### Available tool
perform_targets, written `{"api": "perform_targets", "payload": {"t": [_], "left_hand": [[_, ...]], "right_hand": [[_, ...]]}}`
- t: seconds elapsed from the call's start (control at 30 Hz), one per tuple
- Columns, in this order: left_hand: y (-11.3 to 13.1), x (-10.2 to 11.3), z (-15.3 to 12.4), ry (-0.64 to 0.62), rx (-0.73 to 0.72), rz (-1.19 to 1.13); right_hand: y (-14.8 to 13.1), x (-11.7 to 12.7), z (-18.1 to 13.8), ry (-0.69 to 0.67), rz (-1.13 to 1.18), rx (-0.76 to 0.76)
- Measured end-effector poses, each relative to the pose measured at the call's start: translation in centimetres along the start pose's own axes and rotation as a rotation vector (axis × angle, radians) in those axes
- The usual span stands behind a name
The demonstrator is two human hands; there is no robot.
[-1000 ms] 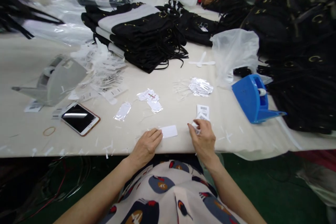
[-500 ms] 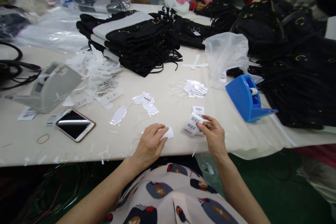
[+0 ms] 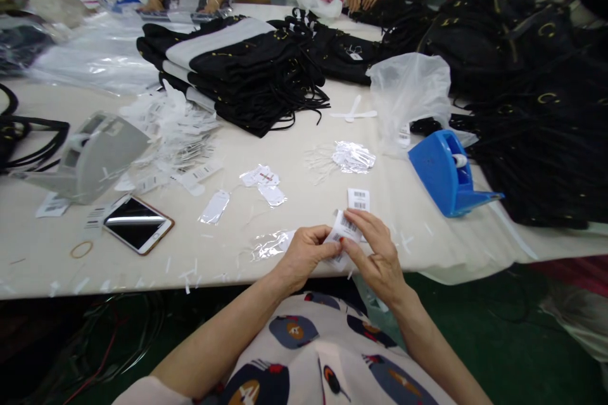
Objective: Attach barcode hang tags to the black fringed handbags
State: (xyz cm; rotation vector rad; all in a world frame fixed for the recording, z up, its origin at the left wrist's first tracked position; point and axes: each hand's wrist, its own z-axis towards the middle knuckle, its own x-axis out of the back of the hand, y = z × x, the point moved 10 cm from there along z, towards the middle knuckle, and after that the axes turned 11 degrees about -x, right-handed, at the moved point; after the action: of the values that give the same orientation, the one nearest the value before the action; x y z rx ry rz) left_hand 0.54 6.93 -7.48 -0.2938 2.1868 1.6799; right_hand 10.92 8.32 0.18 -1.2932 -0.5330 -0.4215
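A strip of white barcode stickers [image 3: 348, 226] is pinched between both hands above the front of the table. My left hand [image 3: 304, 256] closes thumb and fingertips on its left edge. On the opposite edge, the thumb and fingers of my right hand [image 3: 380, 253] grip the same strip. Just behind, another piece of barcode stickers [image 3: 358, 199] lies flat, partly hidden by the right hand. Beside my left hand lies a white hang tag in clear film [image 3: 270, 245]. Further off are more hang tags [image 3: 215, 207] and a pile of strung tags [image 3: 354, 157].
A blue tape dispenser [image 3: 439, 174] stands right, a grey one [image 3: 90, 158] left. A phone [image 3: 137, 223] lies near a heap of labels [image 3: 175, 133]. Stacked black bags [image 3: 237, 69], a clear plastic bag [image 3: 411, 92] and more black bags [image 3: 532, 101] lie behind. Two people work opposite.
My left hand has left the hang tag and moved right onto the sticker strip. My right hand has kept the strip and shifted slightly left. The people opposite have moved their hands.
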Motion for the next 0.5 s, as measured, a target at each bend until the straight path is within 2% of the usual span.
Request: {"api": "perform_targets", "payload": {"t": [0.07, 0.2, 0.33, 0.5], "left_hand": [[0.6, 0.0, -0.1, -0.001, -0.032, 0.008], [0.8, 0.1, 0.0, 0.016, -0.047, 0.036], [0.4, 0.4, 0.0, 0.034, -0.036, 0.090], [0.4, 0.6, -0.1, 0.049, -0.038, 0.152]], "right_hand": [[-0.2, -0.9, -0.2, -0.088, 0.039, -0.002], [0.8, -1.9, -0.4, -0.147, 0.125, -0.135], [1.5, -2.1, -0.5, -0.133, 0.187, -0.213], [1.6, -2.1, -0.4, -0.116, 0.222, -0.238]]}}
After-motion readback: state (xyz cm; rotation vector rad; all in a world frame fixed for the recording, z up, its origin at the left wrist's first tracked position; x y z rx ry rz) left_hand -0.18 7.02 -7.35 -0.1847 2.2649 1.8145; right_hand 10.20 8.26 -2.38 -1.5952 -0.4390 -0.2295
